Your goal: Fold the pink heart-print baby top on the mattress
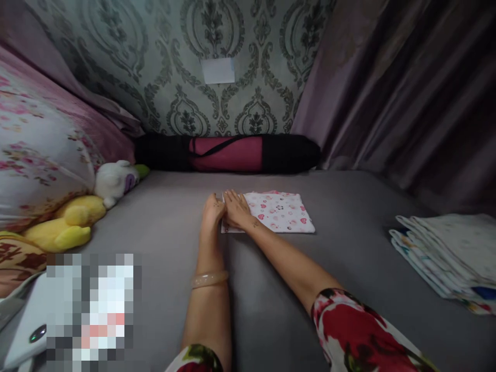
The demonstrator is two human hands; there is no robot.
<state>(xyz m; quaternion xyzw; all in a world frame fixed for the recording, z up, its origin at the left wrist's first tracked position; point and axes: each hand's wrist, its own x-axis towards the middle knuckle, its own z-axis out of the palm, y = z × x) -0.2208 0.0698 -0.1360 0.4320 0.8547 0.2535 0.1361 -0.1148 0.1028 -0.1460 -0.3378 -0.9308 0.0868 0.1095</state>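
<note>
A folded white cloth with pink hearts and small printed figures lies flat on the grey bed sheet. At its left edge is my left hand, fingers curled in at the border and partly hidden from view. My right hand rests palm down on the left part of the cloth, its fingers stretched out and pointing away from me. The two hands are side by side, close together. A pink layer peeks out along the cloth's far edge.
A stack of folded cloths sits at the right. Along the patterned wall lies a long black and dark pink bag. At the left are a white plush toy, a yellow plush toy and a pale device beside a blurred-out patch.
</note>
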